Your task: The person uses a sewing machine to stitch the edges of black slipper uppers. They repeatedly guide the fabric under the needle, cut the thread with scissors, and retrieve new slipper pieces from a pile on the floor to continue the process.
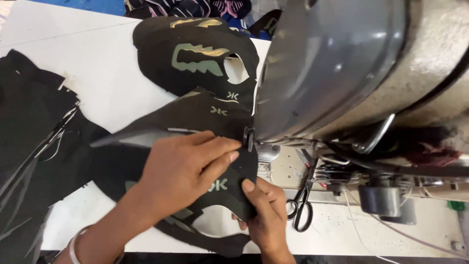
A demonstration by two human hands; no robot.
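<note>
My left hand lies flat on a black fabric piece with pale printed marks, fingers pointing toward the presser foot of a grey sewing machine. My right hand pinches the near edge of the same black piece between thumb and fingers, just below the foot. The fabric runs under the machine head, and its far end is hidden there.
A stack of similar black cut pieces with green and yellow print lies behind. Dark fabric strips pile at the left on the white table. Black scissors rest right of my right hand. A thread cone sits at right.
</note>
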